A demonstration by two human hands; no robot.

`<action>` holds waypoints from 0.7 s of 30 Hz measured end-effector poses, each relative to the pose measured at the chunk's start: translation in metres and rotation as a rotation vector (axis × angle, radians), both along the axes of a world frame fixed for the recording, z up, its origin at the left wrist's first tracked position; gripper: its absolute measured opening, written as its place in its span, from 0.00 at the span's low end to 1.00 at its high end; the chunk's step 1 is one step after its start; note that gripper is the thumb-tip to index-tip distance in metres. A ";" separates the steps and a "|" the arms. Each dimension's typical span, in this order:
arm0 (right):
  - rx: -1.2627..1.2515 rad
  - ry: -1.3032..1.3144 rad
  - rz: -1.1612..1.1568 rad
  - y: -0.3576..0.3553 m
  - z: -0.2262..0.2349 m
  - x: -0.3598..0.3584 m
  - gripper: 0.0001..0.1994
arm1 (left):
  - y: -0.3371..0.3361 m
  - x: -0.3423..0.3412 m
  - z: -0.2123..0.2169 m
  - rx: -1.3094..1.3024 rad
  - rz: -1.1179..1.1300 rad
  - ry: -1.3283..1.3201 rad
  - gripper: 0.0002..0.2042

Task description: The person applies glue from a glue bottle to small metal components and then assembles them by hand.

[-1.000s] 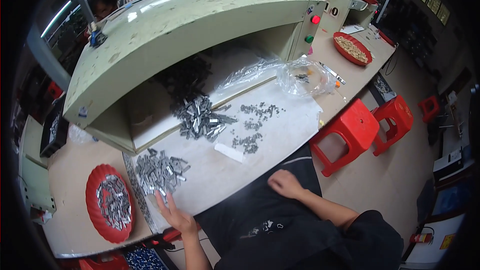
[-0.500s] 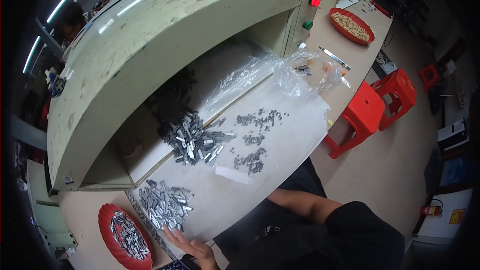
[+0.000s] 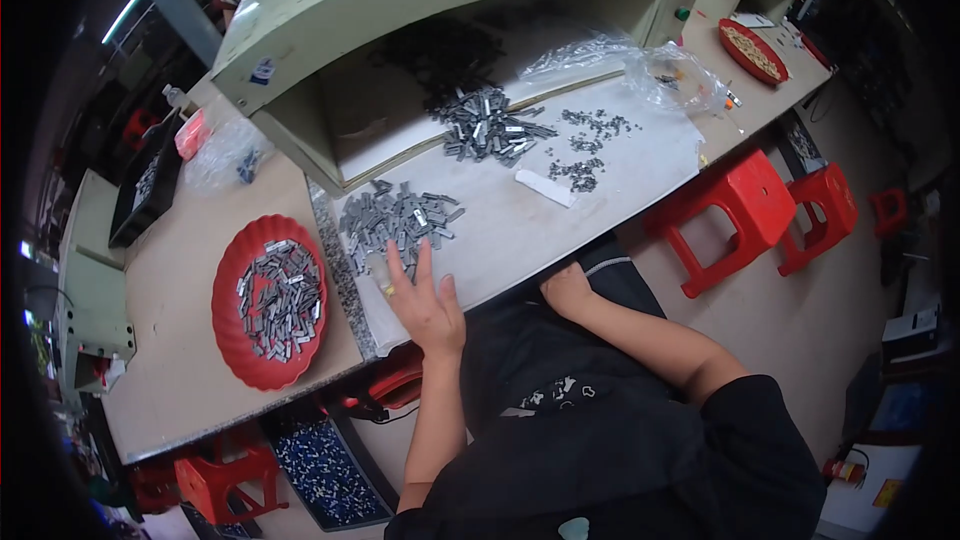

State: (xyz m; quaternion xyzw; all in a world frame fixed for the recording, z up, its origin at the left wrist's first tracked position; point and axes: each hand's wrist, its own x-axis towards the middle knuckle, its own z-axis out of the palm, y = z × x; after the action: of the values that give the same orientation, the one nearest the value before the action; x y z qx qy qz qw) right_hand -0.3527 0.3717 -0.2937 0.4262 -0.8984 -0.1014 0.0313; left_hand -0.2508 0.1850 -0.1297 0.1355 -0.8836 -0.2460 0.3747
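So the bare left hand (image 3: 428,318) is splaying, clutching nothing visible, by a pile of small grey metallic strips (image 3: 402,217) lying on smooth white sheeting (image 3: 488,228), probably for contrast; can't tell if the right hand (image 3: 567,292) is gripping.

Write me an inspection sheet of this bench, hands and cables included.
Surface: flat white sheet over a tan tabletop.
Job's things: small grey metallic rectangular pieces, heaped on the sheet's left end and at the mouth of the pale-green curved booth; more in a scalloped oval red tray.
Clutter: white paper-like strip; crumpled clear plastic bag.
Hands: left hand open, fingers at the left heap's near edge, contact unclear; right hand curled by the sheet's front edge, no held thing visible.
Cables: nothing seen on the sheet.
Surroundings: red plastic stools to the right.
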 end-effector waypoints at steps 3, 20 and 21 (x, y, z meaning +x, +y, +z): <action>-0.184 0.111 0.014 -0.002 0.027 -0.003 0.25 | 0.002 0.000 -0.002 -0.130 0.077 -0.052 0.19; -1.174 -0.107 -0.685 0.170 0.089 -0.093 0.07 | 0.005 -0.020 -0.014 -0.276 0.286 -0.112 0.17; -1.168 -0.112 -0.681 0.185 0.087 -0.104 0.07 | 0.001 -0.011 -0.015 -0.278 0.318 -0.121 0.17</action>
State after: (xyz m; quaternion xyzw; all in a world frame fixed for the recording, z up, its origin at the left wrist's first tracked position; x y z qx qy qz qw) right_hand -0.4571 0.5565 -0.2067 0.0373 -0.8900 0.4189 0.1760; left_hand -0.2617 0.1862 -0.1446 0.2347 -0.8974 -0.0511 0.3701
